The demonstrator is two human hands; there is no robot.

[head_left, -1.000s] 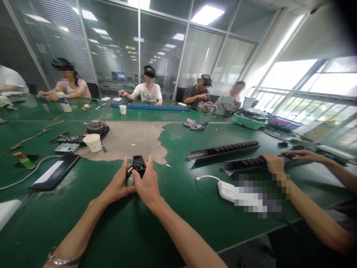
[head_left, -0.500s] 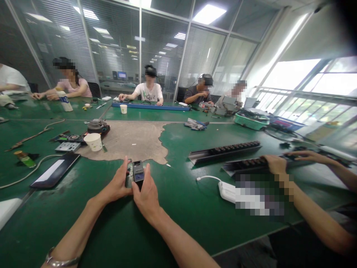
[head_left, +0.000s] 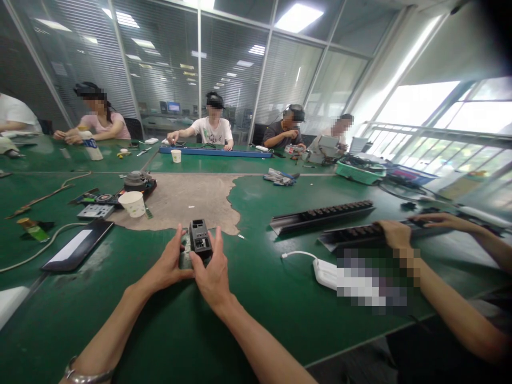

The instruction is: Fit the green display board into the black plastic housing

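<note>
Broad green counter [head_left: 160, 341] below, and here's the left hand [head_left: 170, 264], curved, its hold unclear, while the right hand [head_left: 214, 272] clasps a black housing [head_left: 200, 236] between the two: oblong, boxy, its upward face showing rectangular cut-outs near both ends!

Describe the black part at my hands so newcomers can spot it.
On the green table, find the tan patch. This side of it, at the right hand, is a boxy black part with openings, far shorter than the black strips further right.
</note>
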